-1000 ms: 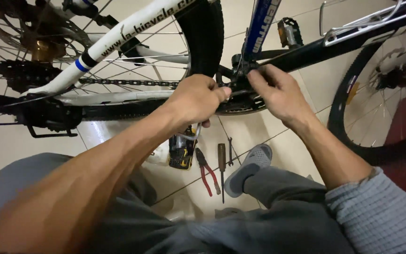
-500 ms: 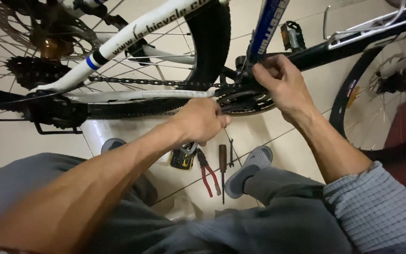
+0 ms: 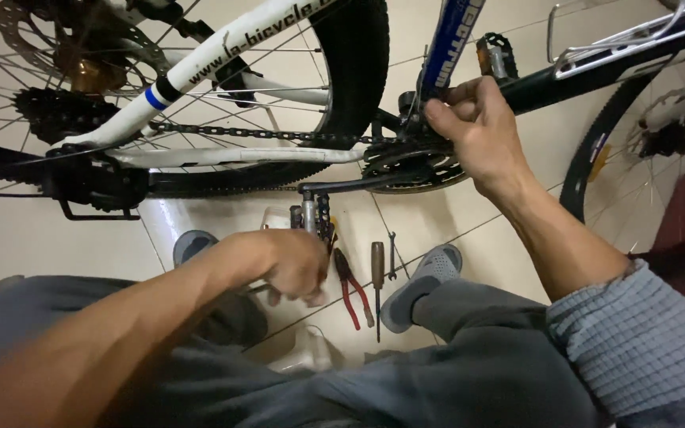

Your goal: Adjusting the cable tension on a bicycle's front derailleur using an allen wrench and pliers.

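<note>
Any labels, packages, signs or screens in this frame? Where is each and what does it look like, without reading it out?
Frame decal: dark lettering along the white frame tube, upper middle.
Seat-tube decal: white lettering on the blue upright tube, above the right hand.
No packages, signs or screens.

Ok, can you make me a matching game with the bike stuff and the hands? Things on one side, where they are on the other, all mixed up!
Things:
1. Right hand
2. Left hand
3. Pliers with red handles
4. Chain

Places:
A. lying on the floor tiles between the two shoes
B. low down, by the bike's pedal
C. up at the chainrings, by the blue frame tube
D. stretched along beside the rear wheel

Pairs: 1-C, 2-B, 3-A, 4-D
</note>
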